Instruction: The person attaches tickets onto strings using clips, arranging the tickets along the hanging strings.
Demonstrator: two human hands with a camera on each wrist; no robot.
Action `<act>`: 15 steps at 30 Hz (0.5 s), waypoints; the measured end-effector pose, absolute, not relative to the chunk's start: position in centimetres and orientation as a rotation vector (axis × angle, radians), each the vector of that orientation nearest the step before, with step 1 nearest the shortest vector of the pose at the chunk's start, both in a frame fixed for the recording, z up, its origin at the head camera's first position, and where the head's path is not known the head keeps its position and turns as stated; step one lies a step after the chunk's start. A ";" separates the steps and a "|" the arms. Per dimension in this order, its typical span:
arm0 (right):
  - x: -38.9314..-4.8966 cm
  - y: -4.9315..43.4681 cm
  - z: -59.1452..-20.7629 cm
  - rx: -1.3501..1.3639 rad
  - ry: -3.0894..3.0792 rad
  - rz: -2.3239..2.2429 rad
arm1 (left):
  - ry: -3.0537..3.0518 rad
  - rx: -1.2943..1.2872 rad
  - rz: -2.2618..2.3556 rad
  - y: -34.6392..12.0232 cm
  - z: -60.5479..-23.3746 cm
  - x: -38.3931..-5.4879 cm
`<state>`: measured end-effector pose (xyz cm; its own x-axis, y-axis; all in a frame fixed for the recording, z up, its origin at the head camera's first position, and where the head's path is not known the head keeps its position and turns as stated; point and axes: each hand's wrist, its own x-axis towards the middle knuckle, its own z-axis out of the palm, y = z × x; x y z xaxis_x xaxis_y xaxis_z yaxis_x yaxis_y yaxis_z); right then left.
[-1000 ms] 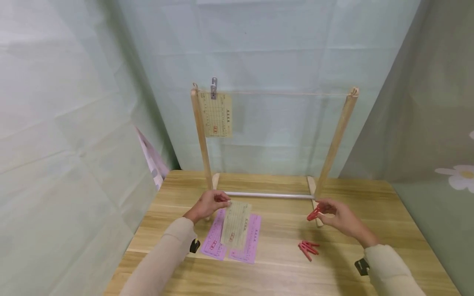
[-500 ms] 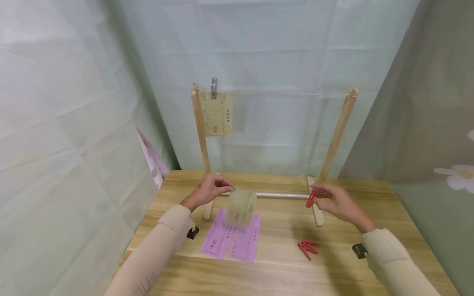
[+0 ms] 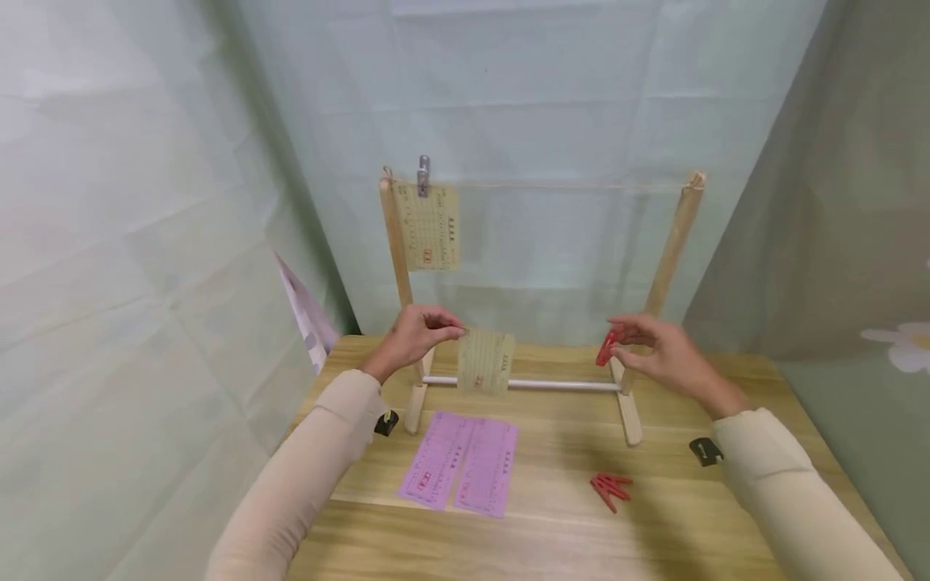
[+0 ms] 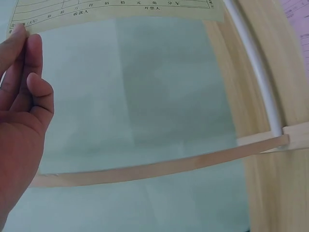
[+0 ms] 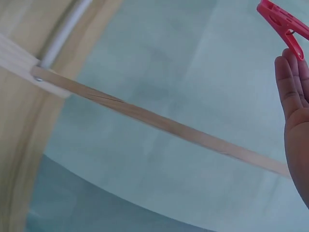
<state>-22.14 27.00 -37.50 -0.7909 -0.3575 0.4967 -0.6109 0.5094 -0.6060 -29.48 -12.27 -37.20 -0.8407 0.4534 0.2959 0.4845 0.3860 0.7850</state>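
Wooden frame [image 3: 676, 246]: upright on the desk [image 3: 545, 549], string [image 3: 552, 186] across its top, white rod [image 3: 563, 385] low between its posts.
Left hand [image 3: 416, 339]: thumb and fingertips pinching the upper left corner of the held slip [image 3: 485, 361].
Held slip: pale yellow, printed, hanging in front of the wooden frame's rod, below the string and nearer the left post.
Right hand [image 3: 664, 355]: holding a red peg [image 3: 606, 347] between thumb and fingers, in front of the wooden frame's right post.
Hung slip [image 3: 430, 230]: yellow too, fixed by a metal clip [image 3: 424, 176] to the string just beside the wooden frame's left post.
Pink slips [image 3: 490, 468]: two, flat on the desk in front of the wooden frame, side by side.
Loose red pegs [image 3: 612, 488]: in a small pile on the desk, in front of the wooden frame's right side.
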 end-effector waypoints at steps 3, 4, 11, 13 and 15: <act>-22.6 26.4 -36.2 0.826 -2.449 1.139 | -2.579 -0.846 -1.509 -12.1 -36.3 -29.5; -22.8 26.2 -35.8 0.838 -2.448 1.136 | -2.577 -0.833 -1.515 -12.1 -35.9 -29.6; -23.9 24.5 -33.1 0.888 -2.433 1.099 | -2.553 -0.785 -1.478 -11.8 -33.7 -30.3; -24.2 24.2 -32.3 0.900 -2.416 1.083 | -2.547 -0.770 -1.451 -11.7 -33.0 -30.4; -24.4 23.8 -31.6 0.909 -2.397 1.070 | -2.543 -0.748 -1.422 -11.5 -32.3 -30.6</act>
